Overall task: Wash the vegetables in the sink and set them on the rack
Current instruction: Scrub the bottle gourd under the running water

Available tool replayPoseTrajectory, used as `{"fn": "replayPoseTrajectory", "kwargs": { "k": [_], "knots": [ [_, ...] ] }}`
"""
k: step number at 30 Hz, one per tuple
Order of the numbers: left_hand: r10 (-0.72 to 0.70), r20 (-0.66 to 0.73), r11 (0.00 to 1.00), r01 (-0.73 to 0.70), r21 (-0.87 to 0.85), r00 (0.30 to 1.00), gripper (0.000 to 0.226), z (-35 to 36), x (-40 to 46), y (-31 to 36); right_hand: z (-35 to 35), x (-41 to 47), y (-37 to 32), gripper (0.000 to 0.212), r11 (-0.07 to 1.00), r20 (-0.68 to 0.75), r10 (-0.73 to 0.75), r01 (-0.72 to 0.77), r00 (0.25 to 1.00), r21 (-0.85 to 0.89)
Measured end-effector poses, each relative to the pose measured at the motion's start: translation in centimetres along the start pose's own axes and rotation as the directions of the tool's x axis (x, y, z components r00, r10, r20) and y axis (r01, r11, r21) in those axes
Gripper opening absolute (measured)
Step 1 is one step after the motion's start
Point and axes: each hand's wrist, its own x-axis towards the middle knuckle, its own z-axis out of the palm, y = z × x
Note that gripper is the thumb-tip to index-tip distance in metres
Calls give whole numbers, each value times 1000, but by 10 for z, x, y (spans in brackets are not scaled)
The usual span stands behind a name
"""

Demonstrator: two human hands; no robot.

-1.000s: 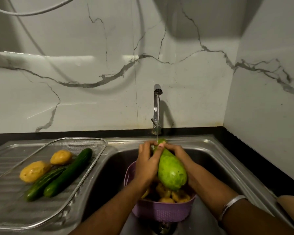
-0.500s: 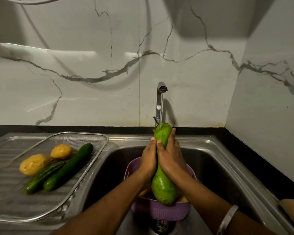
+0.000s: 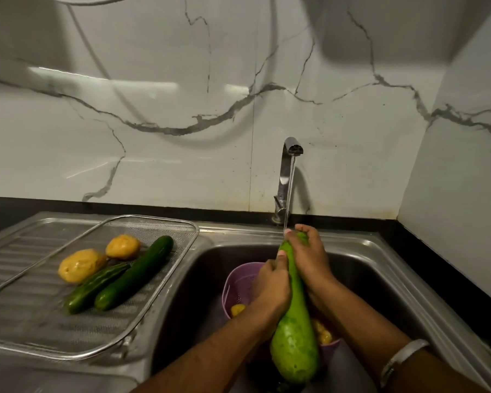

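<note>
Wire mesh rack (image 3: pixel 153 226): set on the ribbed steel drainboard (image 3: pixel 9 268) at the left. Held in it are two yellow potatoes (image 3: pixel 81 265) (image 3: pixel 123 246), wet and glossy, and two dark green cucumbers (image 3: pixel 95 287) (image 3: pixel 135 273), laid diagonally side by side and touching.

Steel sink (image 3: pixel 366 268): a lilac perforated colander (image 3: pixel 240 282) is seen in the basin, with more yellow potatoes (image 3: pixel 237 310) inside.

Left hand (image 3: pixel 271 287): wrapped around the mid-neck of a bottle gourd (image 3: pixel 294 347), thumb laid up along it.

Bottle gourd: pale green, faintly mottled, wet; narrow at the top, swollen at the lower end; held steeply tilted over the colander.

Right hand (image 3: pixel 309 262): curled over the gourd's upper end, directly under the water stream from the chrome tap (image 3: pixel 285 177). A metal bangle (image 3: pixel 400 361) is worn on that wrist.
</note>
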Motion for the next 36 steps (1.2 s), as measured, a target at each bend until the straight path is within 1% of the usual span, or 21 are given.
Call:
{"fn": "replayPoseTrajectory", "kwargs": {
  "k": [2, 3, 5, 7, 9, 10, 11, 12, 13, 15, 17, 19, 20, 21, 22, 23, 25, 28, 30, 32, 36],
  "knots": [
    [-5, -6, 998, 5, -63, 1000, 51, -2, 3, -3, 9, -6, -1, 52, 996, 38, -3, 6, 999, -90],
    [-12, -11, 994, 11, -108, 1000, 49, -2, 4, -4, 14, -9, -1, 60, 989, 55, -10, 18, 998, -146],
    [-21, -35, 978, 13, -209, 999, 37, -6, 3, -2, 23, -19, -4, 69, 975, 84, -13, 31, 996, -219],
    [-32, -27, 967, 24, -253, 999, 29, -7, 4, 0, 25, -22, -4, 70, 971, 109, 4, 22, 994, -237],
    [-46, 11, 969, 48, -241, 999, 30, -7, 3, 1, 23, -23, -5, 71, 972, 136, 28, 4, 990, -233],
    [-58, 24, 970, 63, -234, 998, 34, -7, 0, 3, 20, -22, -5, 70, 971, 125, 41, -10, 991, -238],
    [-66, 32, 971, 71, -227, 997, 42, -6, -1, 4, 19, -20, -3, 67, 972, 93, 37, -14, 995, -234],
    [-71, 48, 974, 80, -213, 996, 52, -6, 0, 4, 15, -17, -2, 63, 974, 46, 15, -4, 999, -227],
    [-67, 71, 977, 80, -198, 995, 58, -5, 1, 5, 12, -15, -1, 57, 977, -7, -17, 15, 1000, -214],
    [-55, 116, 981, 75, -178, 992, 52, -4, 0, 8, 5, -8, 1, 43, 983, -106, -48, 28, 993, -179],
    [-55, 156, 976, 86, -199, 986, 48, -2, 1, 10, -1, -3, -1, 36, 995, -156, 26, -41, 987, -94],
    [-48, 185, 972, 89, -218, 982, 55, 0, 1, 8, -7, 0, -5, 37, 986, -161, 144, -128, 976, 105],
    [-44, 189, 969, 88, -231, 981, 58, 0, 0, 7, -9, 0, -8, 39, 949, -124, 240, -206, 963, 238],
    [-49, 203, 965, 99, -245, 978, 60, 1, 0, 6, -11, 1, -10, 41, 885, -62, 340, -297, 938, 359],
    [-64, 226, 955, 125, -270, 972, 61, 1, 1, 5, -14, 2, -12, 44, 810, 12, 411, -371, 912, 454],
    [-67, 246, 943, 142, -301, 967, 62, 2, 0, 6, -16, 4, -13, 47, 756, 75, 438, -412, 896, 508],
    [-58, 240, 933, 138, -333, 969, 64, 4, 0, 4, -17, 8, -13, 48, 715, 139, 433, -434, 890, 548],
    [-12, 195, 940, 78, -333, 981, 70, 6, 5, -4, -14, 4, -18, 42, 714, 188, 397, -432, 898, 551],
    [-10, 161, 946, 61, -317, 987, 70, 5, 4, -4, -9, 1, -23, 38, 751, 162, 364, -391, 917, 532],
    [-47, 136, 941, 90, -326, 990, 73, 4, 5, -4, -5, -1, -26, 36, 779, 135, 332, -352, 934, 519],
    [-69, 133, 938, 110, -330, 989, 69, 2, 1, -1, -4, -5, -30, 36, 794, 134, 298, -323, 945, 514]
  ]
}}
